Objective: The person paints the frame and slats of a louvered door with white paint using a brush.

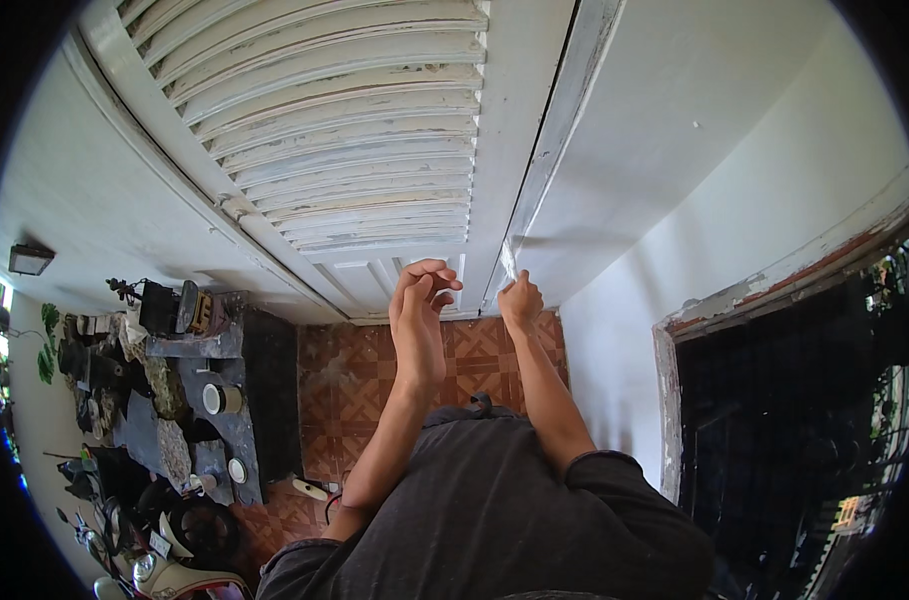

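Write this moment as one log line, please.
left hand: fingers curled, nothing visibly held | right hand: grips whitish tool | tool: beside door frame, contact unclear

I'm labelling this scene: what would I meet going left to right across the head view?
Wall lamp, cream can, left hand, right hand holding a white tool, dark window.

The reddish-brown patterned tile floor (349, 365) adjoined a dark grey block-like ledge (272, 395), which bore an open, pale cylindrical tin (223, 399).
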